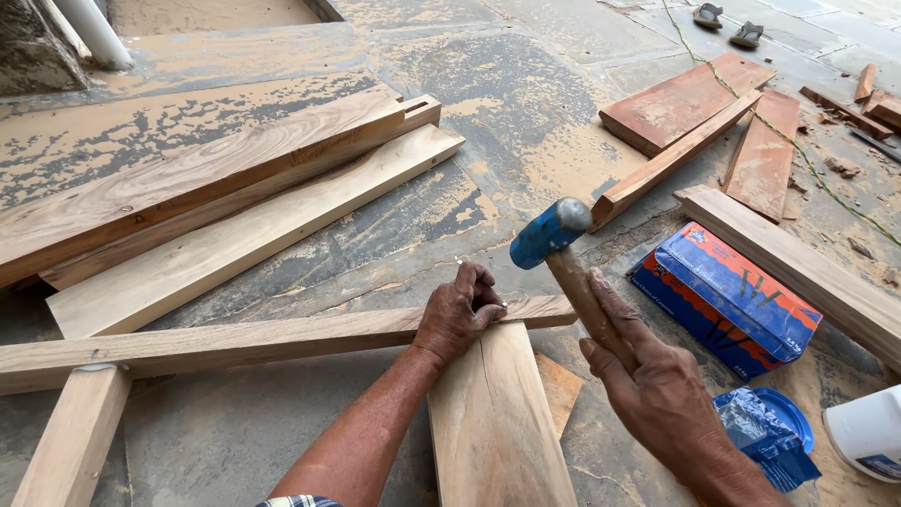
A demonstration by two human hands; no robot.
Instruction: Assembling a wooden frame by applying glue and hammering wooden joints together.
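- Left hand (457, 314): fingers pinched shut on a small nail (459, 262), standing at the joint where the long batten (235, 343) crosses the short plank (493, 422). Nail barely visible, just a thin tip above the fingers.
- Right hand (657, 385): grip closed around the wooden handle of the hammer (563, 253); blue head raised at about 1 o'clock from the left hand, clear of the wood.
- Long batten runs from 9 o'clock toward centre, lying on top of the short plank and of another upright piece (70, 437) at 8 o'clock.
- Stack of pale planks (216, 197) at 10 o'clock, on the stone floor (507, 103).
- Reddish boards (690, 113) at 1 o'clock, green cord (751, 103) lying across them.
- Blue and orange box (727, 296) at 3 o'clock, just beside the right hand.
- Blue plastic packet (765, 432) and white container (868, 432) at 4 o'clock.
- Pair of sandals (727, 23) at the far top edge, 1 o'clock.
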